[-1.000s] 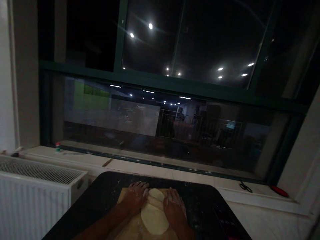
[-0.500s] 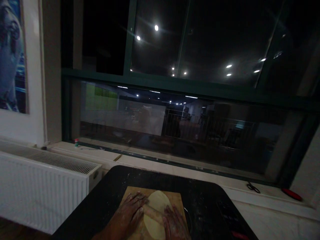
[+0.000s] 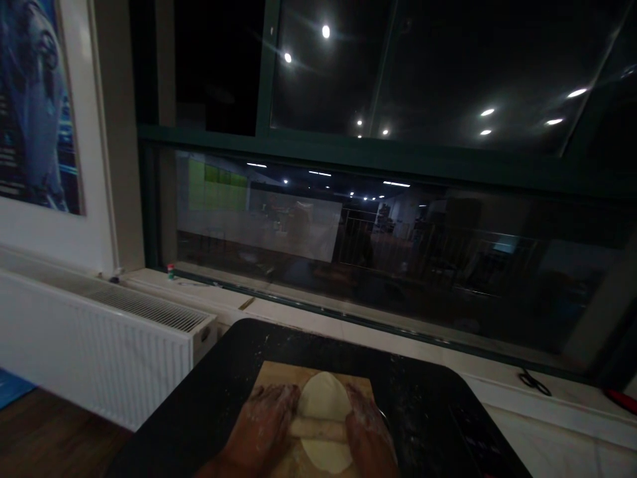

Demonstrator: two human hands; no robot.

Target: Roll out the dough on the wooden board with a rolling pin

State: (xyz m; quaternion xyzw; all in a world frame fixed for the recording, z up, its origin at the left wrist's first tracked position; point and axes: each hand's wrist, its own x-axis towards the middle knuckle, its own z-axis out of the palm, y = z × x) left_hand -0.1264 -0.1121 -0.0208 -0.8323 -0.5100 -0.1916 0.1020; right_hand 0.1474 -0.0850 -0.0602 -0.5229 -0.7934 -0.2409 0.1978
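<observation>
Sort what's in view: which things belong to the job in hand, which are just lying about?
In use:
rolling pin, across the dough, left hand and right hand at its ends
wooden board, under the dough
black table, under the board

Lying about:
scissors, windowsill, right
small red-topped container, windowsill, left
red item, far right, unclear

Left hand point(image 3: 266, 415): floury, palm down, over the rolling pin's point(image 3: 318, 429) left end
Right hand point(image 3: 367, 425): floury, over its right end
Fingers point(image 3: 284, 394): extended forward past it
</observation>
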